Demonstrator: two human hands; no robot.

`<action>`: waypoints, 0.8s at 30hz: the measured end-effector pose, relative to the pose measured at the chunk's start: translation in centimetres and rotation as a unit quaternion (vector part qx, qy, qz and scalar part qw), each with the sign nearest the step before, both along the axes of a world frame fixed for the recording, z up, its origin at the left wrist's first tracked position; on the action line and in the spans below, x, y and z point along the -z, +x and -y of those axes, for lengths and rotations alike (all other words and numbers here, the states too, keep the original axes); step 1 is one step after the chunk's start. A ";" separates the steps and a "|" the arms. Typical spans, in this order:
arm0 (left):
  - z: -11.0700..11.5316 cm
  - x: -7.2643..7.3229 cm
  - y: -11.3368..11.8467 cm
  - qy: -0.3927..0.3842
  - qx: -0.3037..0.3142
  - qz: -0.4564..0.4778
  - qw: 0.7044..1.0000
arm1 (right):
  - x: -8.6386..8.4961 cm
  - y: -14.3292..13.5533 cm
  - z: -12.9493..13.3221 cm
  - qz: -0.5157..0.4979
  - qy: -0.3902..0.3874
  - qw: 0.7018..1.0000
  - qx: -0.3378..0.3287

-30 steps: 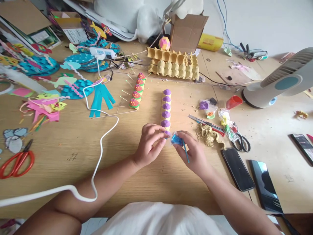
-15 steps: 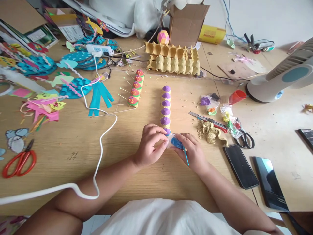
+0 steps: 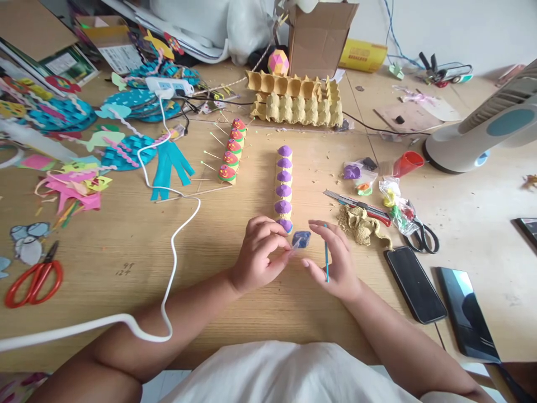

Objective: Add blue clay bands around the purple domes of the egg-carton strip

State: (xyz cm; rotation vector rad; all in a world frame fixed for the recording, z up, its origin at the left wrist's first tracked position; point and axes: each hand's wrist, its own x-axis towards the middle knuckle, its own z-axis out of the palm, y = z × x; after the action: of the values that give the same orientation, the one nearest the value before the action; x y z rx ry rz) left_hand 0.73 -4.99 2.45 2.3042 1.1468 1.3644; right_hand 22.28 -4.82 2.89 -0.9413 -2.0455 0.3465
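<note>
My left hand (image 3: pixel 262 254) pinches the corner of a small clear packet with blue clay (image 3: pixel 301 239) in it, just above the table. My right hand (image 3: pixel 338 260) is beside the packet, thumb and forefinger spread apart. A thin blue stick (image 3: pixel 326 252) is tucked in its fingers, pointing roughly up and down in view. Right beyond my left fingertips lies a strip of egg carton (image 3: pixel 277 193) whose bumps are capped with purple clay (image 3: pixel 283 191). The nearest bump has a trace of blue at its edge, partly hidden by my fingers.
Left of the strip stands a red-and-green decorated carton strip (image 3: pixel 230 157) with pins. A box cutter (image 3: pixel 356 207), black scissors (image 3: pixel 423 238), carton scraps (image 3: pixel 363 226) and a phone (image 3: pixel 415 285) lie right. A white cable (image 3: pixel 174 252) crosses the left side; egg cartons (image 3: pixel 297 109) stand behind.
My right hand has let go of the clay packet and moved slightly right, its thumb and forefinger opening. The packet stays in my left hand. The blue stick has turned more upright.
</note>
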 end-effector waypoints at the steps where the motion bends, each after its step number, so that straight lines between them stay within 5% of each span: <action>1: 0.0 0.0 0.0 0.005 0.002 -0.005 1.000 | -0.1 0.0 0.2 -0.014 0.029 0.999 0.017; 4: 0.2 0.0 0.1 0.018 0.008 -0.022 1.000 | -0.3 -0.1 0.8 0.004 0.072 0.997 0.025; 12: 0.4 0.5 0.2 0.014 0.032 -0.051 0.998 | 0.0 -0.8 0.8 0.072 -0.050 0.995 -0.045; 24: 0.1 0.8 0.0 -0.043 0.079 0.025 0.996 | 0.7 -0.6 0.6 0.059 -0.014 0.995 -0.075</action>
State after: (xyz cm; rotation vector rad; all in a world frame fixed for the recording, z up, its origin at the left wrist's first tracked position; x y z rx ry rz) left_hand 0.70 -5.06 1.68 2.2333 0.9667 1.2824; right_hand 21.64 -5.43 2.23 -0.8457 -2.2309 0.4097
